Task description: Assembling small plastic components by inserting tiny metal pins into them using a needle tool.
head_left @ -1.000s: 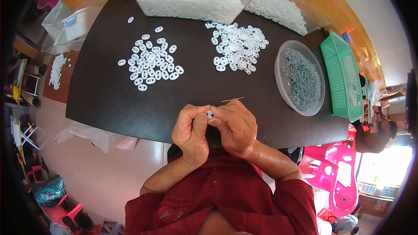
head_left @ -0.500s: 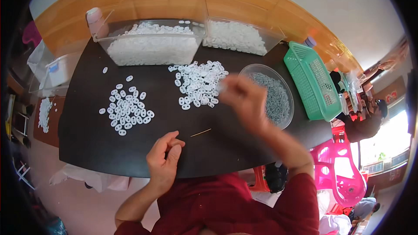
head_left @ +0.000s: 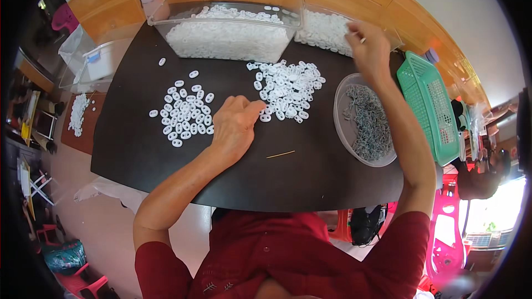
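Observation:
My left hand (head_left: 234, 124) rests low over the table with its fingers curled together. Its index fingertip touches the near left edge of a pile of white two-holed oval plastic pieces (head_left: 289, 91); what lies under the fingers is hidden. Up at the far right, my right hand (head_left: 372, 50) pinches a small white plastic piece (head_left: 362, 40) above the right clear bin (head_left: 382, 29), which holds many white pieces. A second, more spread group of white oval pieces (head_left: 185, 112) lies left of my left hand. In front of the pile sits a thin gold-coloured stick (head_left: 281, 154).
A large clear bin (head_left: 230, 22) of white pieces stands at the back. Right of the pile, a round clear tub (head_left: 339, 127) holds small grey metal screws or pins (head_left: 370, 127). Beyond it is a green basket (head_left: 429, 105). A pink bottle (head_left: 153, 1) stands back left.
My left hand has moved forward from the table's near edge to the pile. My right hand has gone from beside the pile to the far right bin. The whole view has shifted.

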A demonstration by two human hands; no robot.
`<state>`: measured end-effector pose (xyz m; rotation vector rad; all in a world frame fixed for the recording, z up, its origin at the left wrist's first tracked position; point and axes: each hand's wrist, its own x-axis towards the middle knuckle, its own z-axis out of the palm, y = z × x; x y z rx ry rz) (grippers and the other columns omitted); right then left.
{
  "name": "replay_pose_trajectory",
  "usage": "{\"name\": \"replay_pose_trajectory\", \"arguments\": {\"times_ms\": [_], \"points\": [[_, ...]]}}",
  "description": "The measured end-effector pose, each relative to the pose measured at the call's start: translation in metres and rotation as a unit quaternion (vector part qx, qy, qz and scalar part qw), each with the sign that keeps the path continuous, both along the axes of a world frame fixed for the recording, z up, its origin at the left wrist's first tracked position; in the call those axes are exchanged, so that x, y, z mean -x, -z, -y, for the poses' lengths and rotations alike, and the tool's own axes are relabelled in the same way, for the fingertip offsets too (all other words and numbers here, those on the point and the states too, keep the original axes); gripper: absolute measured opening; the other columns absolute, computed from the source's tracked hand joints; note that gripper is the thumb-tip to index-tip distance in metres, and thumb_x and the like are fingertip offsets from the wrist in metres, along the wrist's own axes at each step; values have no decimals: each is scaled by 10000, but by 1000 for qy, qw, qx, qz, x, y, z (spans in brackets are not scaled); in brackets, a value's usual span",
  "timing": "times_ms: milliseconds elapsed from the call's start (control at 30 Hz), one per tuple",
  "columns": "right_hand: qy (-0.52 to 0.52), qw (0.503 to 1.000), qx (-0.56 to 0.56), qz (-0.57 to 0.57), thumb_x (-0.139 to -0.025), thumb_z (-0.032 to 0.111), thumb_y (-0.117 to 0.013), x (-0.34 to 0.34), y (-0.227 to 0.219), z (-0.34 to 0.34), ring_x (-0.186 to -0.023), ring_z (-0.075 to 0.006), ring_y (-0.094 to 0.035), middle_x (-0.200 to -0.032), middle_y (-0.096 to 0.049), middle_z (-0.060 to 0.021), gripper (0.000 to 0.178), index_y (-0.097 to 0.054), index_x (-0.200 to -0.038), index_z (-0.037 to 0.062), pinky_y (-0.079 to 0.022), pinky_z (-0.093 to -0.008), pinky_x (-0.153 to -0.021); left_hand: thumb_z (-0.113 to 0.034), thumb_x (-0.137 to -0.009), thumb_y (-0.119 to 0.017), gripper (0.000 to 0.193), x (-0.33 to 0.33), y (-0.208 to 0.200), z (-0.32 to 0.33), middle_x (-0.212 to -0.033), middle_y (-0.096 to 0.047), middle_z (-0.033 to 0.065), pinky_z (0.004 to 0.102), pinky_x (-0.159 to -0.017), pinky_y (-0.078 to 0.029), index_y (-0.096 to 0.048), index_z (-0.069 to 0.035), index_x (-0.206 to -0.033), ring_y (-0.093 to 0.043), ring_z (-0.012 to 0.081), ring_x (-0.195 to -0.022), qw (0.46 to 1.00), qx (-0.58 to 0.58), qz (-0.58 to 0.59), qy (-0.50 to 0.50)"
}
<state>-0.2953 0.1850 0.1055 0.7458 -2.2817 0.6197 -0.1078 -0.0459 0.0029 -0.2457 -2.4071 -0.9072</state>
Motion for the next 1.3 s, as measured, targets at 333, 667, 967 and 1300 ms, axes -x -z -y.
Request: {"name": "replay_pose_trajectory", "arguments": {"times_ms": [333,667,967,1300], "points": [[-171,983,-57,-15,-722,-25,-672,-82,15,0,-739,-269,-578,-801,-639,-94,131,-654,-845,17,-469,-350,-647,63,-717,-589,320,2,4,-4,-830,-555,85,373,-624,-460,-682,-93,-981,-540,264,-779,995,93,4,47],[-164,980,-11,108,-748,-12,-665,-90,32,-10,-711,-233,-588,-752,-624,-84,99,-662,-841,22,-463,-329,-639,55,-645,-601,298,25,6,-10,-832,-536,85,373,-642,-454,-675,-102,-886,-522,271,-818,990,133,-5,43],[-165,980,7,110,-748,-2,-674,-97,37,-24,-694,-237,-591,-734,-622,-94,94,-667,-840,16,-462,-327,-624,19,-635,-623,254,36,6,-11,-804,-541,103,392,-657,-467,-665,-94,-858,-537,284,-815,988,126,-4,86],[-70,979,33,187,-747,60,-685,-94,45,-76,-708,-260,-602,-755,-623,-122,155,-682,-897,19,-473,-342,-641,-13,-664,-675,134,28,-10,-7,-724,-509,84,393,-602,-451,-623,-69,-774,-539,275,-730,987,137,-25,84]]}}
